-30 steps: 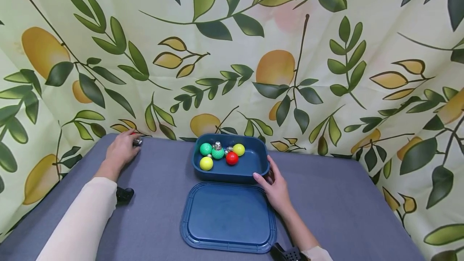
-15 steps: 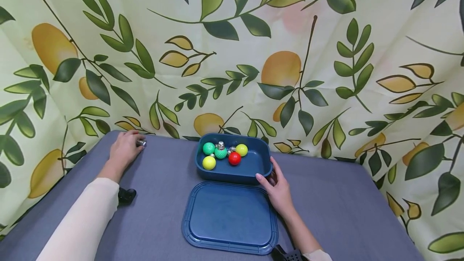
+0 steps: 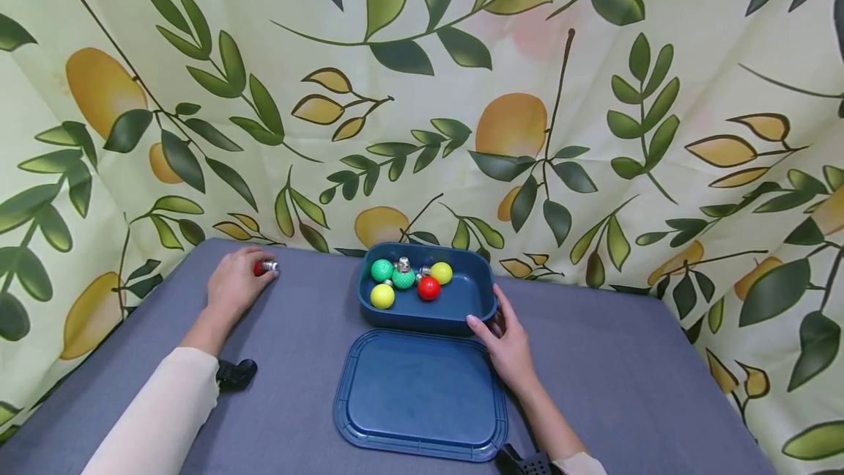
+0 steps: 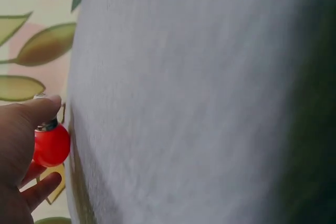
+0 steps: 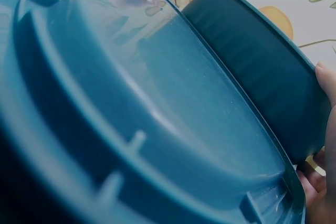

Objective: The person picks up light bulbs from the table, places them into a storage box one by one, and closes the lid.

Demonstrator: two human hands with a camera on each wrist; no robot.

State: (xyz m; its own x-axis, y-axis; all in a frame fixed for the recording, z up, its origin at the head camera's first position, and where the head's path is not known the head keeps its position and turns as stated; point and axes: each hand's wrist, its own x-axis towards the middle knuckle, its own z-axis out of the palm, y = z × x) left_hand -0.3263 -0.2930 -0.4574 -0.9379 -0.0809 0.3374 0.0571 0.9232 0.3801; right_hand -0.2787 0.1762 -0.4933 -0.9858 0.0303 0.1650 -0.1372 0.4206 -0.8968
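In the head view my left hand [image 3: 236, 283], at the far left of the table, pinches a small red light bulb [image 3: 266, 267] with its metal screw base pointing right. The left wrist view shows the thumb on the metal base and the round red bulb [image 4: 52, 145] among the fingers. My right hand [image 3: 511, 350] grips the front right corner of a blue box [image 3: 471, 295], thumb on the front rim and fingers along the side. Inside the box lie two green bulbs [image 3: 404, 278], two yellow bulbs [image 3: 382, 297] and a red bulb [image 3: 428, 287].
A blue lid [image 3: 422, 394] lies flat on the grey table [image 3: 290, 387] just in front of the box. Behind the table hangs a curtain [image 3: 422, 108] printed with leaves and fruit. Both wrists wear black straps.
My left hand has drawn slightly toward me and to the right with the red bulb, more of which now shows. The right hand stays on the box.
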